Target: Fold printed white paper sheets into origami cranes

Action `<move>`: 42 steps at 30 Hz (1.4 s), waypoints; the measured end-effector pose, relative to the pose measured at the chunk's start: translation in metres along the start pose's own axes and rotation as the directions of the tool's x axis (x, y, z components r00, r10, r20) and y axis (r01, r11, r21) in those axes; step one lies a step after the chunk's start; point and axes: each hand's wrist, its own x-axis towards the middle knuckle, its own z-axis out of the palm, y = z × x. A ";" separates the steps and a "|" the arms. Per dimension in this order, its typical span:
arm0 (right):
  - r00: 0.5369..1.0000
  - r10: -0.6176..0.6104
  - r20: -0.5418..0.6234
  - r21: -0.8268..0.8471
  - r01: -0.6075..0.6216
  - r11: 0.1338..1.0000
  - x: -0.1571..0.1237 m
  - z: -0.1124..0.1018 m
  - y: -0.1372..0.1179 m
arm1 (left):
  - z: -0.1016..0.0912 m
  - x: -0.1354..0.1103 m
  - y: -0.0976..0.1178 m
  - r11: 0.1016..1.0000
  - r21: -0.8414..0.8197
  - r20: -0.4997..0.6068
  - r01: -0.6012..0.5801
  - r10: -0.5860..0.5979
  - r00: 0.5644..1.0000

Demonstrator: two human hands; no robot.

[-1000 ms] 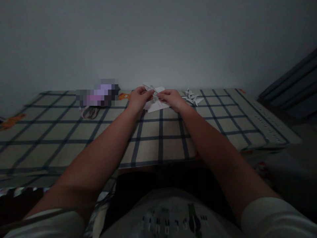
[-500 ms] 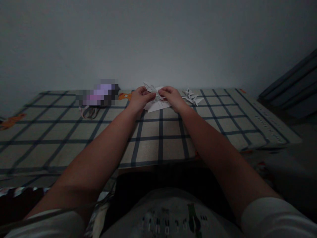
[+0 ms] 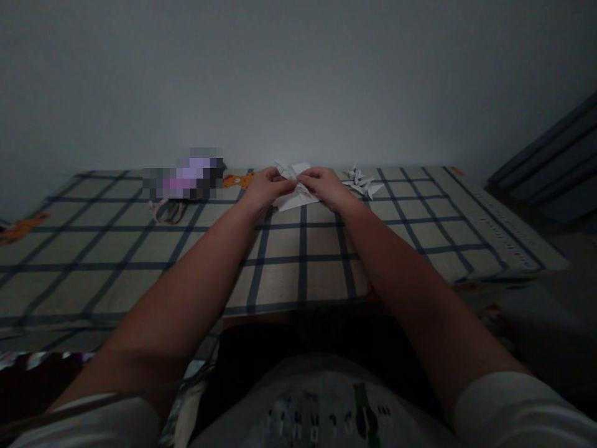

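Note:
Both arms reach out over a checked cloth (image 3: 303,274) toward the far wall. My left hand (image 3: 263,186) and my right hand (image 3: 326,185) meet there, fingers pinched on a small white folded paper piece (image 3: 291,171) held between them. Under the hands lies a white sheet of paper (image 3: 296,198) on the cloth. The room is dim and the fingertips are hard to make out in detail.
A few small folded paper figures (image 3: 361,182) lie on the cloth just right of my right hand. A blurred-out purple object (image 3: 184,177) with a looped strap sits at the back left. An orange print (image 3: 236,181) marks the cloth. A dark slatted panel (image 3: 555,168) stands at right.
The folded paper piece has come down slightly between my fingers, and the hands have closed a little nearer each other. Arms and the other objects stay put.

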 end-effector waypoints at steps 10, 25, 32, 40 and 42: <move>1.000 0.015 0.021 0.045 -0.016 0.999 -0.001 0.003 -0.001 | 0.003 -0.003 0.005 0.998 -0.058 -0.021 0.025 -0.026 0.999; 0.997 0.047 0.059 0.065 -0.051 0.997 -0.003 0.001 -0.002 | 0.000 0.000 0.006 0.998 -0.060 -0.065 0.002 -0.006 0.998; 0.993 0.072 0.097 0.053 -0.077 0.996 -0.001 0.001 0.000 | 0.000 -0.002 0.009 0.999 -0.024 -0.069 -0.042 0.041 0.997; 0.985 0.076 0.153 0.045 -0.083 0.996 -0.005 -0.001 -0.003 | -0.004 0.000 0.009 0.996 0.012 -0.028 -0.084 0.084 0.996; 0.984 0.066 0.168 0.063 -0.078 0.995 -0.006 -0.001 -0.003 | -0.004 0.000 0.010 0.996 -0.003 0.001 -0.092 0.092 0.996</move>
